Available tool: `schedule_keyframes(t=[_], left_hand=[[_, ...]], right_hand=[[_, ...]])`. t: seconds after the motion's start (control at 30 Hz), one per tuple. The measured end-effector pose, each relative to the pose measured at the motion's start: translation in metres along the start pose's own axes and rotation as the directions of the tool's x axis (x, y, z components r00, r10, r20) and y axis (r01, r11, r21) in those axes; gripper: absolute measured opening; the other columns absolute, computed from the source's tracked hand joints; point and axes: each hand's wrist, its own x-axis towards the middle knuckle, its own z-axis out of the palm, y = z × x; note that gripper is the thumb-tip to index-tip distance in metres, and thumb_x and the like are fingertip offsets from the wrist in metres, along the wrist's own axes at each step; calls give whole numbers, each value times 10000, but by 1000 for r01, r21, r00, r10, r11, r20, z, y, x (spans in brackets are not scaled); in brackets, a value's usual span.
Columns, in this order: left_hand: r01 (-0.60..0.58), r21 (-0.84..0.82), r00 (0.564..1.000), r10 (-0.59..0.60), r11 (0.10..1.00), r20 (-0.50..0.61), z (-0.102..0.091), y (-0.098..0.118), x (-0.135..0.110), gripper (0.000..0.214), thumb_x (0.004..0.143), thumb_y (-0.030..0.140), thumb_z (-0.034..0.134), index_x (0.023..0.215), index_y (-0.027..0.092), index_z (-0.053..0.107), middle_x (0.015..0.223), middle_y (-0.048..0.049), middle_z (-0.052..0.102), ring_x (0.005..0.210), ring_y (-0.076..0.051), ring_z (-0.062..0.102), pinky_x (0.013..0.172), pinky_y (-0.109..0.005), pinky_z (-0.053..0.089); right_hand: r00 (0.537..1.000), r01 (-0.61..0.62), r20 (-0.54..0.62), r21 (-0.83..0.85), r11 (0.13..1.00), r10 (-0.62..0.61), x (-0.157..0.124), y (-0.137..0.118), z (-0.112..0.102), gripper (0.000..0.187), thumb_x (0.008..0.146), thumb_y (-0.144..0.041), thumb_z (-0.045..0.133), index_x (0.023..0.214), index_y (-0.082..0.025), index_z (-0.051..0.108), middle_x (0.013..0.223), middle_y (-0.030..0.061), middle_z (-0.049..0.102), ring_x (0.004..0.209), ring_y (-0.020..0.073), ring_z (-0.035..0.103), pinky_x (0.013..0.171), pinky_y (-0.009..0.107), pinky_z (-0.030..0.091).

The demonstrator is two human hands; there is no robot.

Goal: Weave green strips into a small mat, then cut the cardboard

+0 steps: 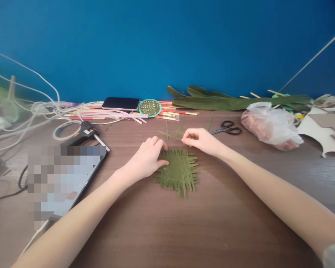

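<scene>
A small square mat woven from green leaf strips (pixel 181 172) lies on the brown wooden table (pixel 184 230). My left hand (pixel 146 158) rests on the mat's left edge, fingers curled and thumb pressing the weave. My right hand (pixel 199 140) hovers just behind the mat's far edge, fingers pinched on a thin green strip. A few loose green strips (pixel 171 134) lie on the table behind the mat.
Black scissors (pixel 227 128) lie right of my right hand. A plastic bag (pixel 270 126), long green leaves (pixel 234 101) and cardboard (pixel 324 134) are at the right. A tablet (pixel 69 178), glue gun (pixel 80 134), cables (pixel 30 108), phone (pixel 120 103), coloured sticks (pixel 114 113) and a round woven disc (pixel 150 107) sit left and back.
</scene>
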Motion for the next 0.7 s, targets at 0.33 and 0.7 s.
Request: schedule_keyframes(t=[0.33,0.7], left_hand=[[-24,21,1000,24,1000,-15,-1,0,0,254,748,245,659,913,169,482,965,-43,479,929,-220,446,816,-350,405],[-13,101,1000,13,995,-3,-4,3,1,312,743,306,658,993,173,527,1018,-59,521,958,-237,468,850,-381,407]], right_hand=[[1000,-5,11,7,1000,5,1,1,0,203,755,-353,548,677,-167,525,599,-23,520,566,104,449,588,265,346],[1000,-3,11,-2,1000,3,1,2,-1,199,756,-346,545,672,-168,520,588,-27,512,556,98,433,594,265,340]])
